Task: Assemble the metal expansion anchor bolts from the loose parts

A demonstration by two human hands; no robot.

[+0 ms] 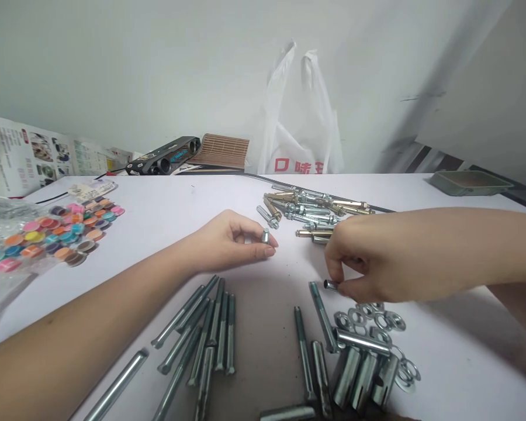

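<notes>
My left hand (232, 242) rests on the white table (166, 204), fingers pinched round the end of a small silver bolt (265, 235). My right hand (363, 260) reaches in from the right, fingertips closed on a short metal sleeve (330, 285) just above the table. Below it lie long bolts (322, 316), several sleeves (359, 374) and a cluster of nuts and washers (377, 321). Another group of long bolts (206, 336) lies under my left wrist. A heap of assembled anchor bolts (311, 210) sits beyond both hands.
Coloured round discs (56, 234) in clear plastic lie at the left. A white plastic bag (298, 128), a brown slatted item (221, 151) and a black device (166, 156) stand along the wall. A green tray (469, 182) is at the far right edge.
</notes>
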